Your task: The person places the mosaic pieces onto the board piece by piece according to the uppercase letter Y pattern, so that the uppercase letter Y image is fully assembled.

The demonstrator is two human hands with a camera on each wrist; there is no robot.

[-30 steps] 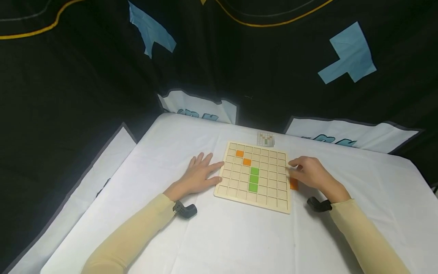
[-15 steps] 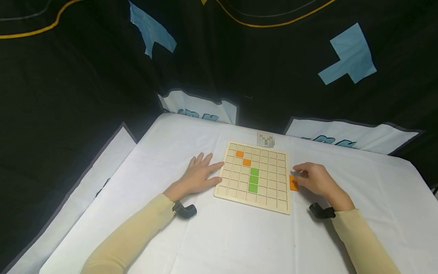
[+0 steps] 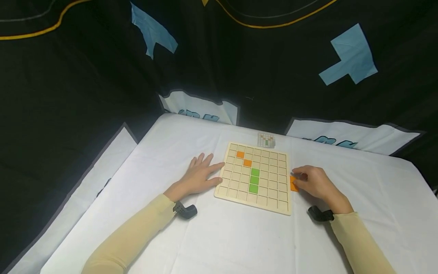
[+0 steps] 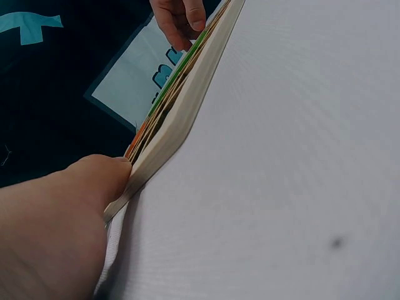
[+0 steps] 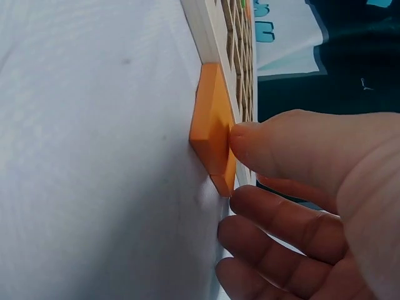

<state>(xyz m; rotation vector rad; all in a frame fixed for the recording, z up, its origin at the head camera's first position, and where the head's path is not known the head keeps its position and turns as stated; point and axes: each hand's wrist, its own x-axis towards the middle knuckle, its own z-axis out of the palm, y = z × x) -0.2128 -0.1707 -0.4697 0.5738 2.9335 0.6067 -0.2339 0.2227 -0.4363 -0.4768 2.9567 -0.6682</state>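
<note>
A pale wooden grid board lies on the white cloth, with two orange tiles and three green tiles set in a bent line. My left hand rests flat with fingers spread, thumb and forefinger at the board's left edge. Just off the right edge, my right hand hovers low over loose orange squares. In the right wrist view the thumb touches an orange tile lying against the board; another orange tile sits beyond it. The forefinger is mostly hidden behind the thumb; the other fingers curl loosely.
Behind the board a small printed grid card lies on the white tablecloth. Past the table's far edge hangs a dark curtain with pale blue shapes. A black band with a camera is on each wrist.
My right hand has drawn back from the board's right edge and come down to the loose orange tiles. The left hand and the tiles on the board have stayed put.
</note>
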